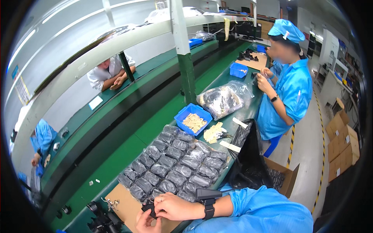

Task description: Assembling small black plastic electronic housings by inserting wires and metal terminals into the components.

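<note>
Left hand: your left hand (149, 224) is curled in a pinch, fingertips and thumb on the black piece, at the surface's near end.
Right hand: your right hand (171, 206) bends over the same piece from the other side, its fingers drawn in and gripping it.
Black piece: the small black piece (149, 208) is between your two hands, over the cardboard sheet (130, 206); your fingers hide much of its shape.
Near end: metal bits (112, 204) lie on the sheet's left part, and black parts (103, 220) are bunched beside it, toward the surface's left edge.
Wrapped parcels: just beyond your hands, rows of wrapped parcels (167, 162) spread from the left edge of the green surface (228, 124) toward its right edge.
Blue bin: past them, by the left edge, the blue bin (190, 109) holds tan pieces (194, 122) — with a pale pile (215, 133) just beside it.
Right edge: a black bag (248, 165) hangs there; a co-worker (285, 95) is farther along.
</note>
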### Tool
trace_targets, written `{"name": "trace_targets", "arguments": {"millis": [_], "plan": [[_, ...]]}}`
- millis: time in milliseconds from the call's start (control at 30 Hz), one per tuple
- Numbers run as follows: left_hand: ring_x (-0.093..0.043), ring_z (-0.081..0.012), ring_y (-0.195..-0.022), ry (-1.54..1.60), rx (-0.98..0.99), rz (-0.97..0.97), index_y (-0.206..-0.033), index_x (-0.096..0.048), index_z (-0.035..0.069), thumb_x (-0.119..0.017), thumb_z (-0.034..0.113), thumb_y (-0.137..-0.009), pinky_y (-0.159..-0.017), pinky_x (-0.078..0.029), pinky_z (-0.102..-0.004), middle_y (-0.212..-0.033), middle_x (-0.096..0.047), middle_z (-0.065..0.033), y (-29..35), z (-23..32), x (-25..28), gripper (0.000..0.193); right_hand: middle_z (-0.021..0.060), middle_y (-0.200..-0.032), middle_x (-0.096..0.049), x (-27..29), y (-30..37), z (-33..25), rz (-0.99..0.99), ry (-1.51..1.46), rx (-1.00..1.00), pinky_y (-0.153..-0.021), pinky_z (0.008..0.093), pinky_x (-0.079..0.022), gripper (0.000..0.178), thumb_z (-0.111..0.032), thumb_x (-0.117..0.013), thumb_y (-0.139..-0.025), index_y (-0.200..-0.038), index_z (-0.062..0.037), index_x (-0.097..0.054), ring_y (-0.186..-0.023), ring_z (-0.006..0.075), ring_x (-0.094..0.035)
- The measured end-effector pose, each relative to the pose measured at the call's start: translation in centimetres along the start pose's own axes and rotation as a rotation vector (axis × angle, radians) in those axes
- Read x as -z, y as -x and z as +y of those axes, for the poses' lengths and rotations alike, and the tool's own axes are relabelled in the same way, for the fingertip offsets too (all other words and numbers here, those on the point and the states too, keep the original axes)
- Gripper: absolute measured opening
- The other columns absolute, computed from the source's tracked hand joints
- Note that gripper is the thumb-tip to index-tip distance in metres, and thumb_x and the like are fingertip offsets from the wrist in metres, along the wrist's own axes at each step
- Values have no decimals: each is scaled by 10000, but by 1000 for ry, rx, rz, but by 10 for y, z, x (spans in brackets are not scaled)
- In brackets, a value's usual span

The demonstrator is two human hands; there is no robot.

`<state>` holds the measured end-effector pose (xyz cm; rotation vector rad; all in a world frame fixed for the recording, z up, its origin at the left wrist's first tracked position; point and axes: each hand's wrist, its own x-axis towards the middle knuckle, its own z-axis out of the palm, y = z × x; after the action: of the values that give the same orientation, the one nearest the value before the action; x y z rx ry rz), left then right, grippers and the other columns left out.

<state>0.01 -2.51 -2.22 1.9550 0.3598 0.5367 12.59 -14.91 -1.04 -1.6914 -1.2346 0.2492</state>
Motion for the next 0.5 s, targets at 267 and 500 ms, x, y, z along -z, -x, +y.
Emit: {"name": "trace_targets", "arguments": {"millis": [267,500], "plan": [[-603,-141,-861,-17,-15,-40,-1107,-564,-6,-654,-98,-745,-700,-500,-219,-980,-607,-81,-17,16,-5,384,34,-890,-575,0,3,16,-8,-231,-174,-794,345,-394,71,-119,-674,-757,-755,-74,-619,-876,216,-562],[-615,-157,-848,441,159,42,-1071,-509,30,-626,-142,-750,-748,-510,-234,-966,-609,-94,-27,13,-7,382,72,-919,-589,34,-1,11,98,-360,61,-808,344,-434,107,-59,-669,-752,-758,-34,-565,-902,238,-573]]}}
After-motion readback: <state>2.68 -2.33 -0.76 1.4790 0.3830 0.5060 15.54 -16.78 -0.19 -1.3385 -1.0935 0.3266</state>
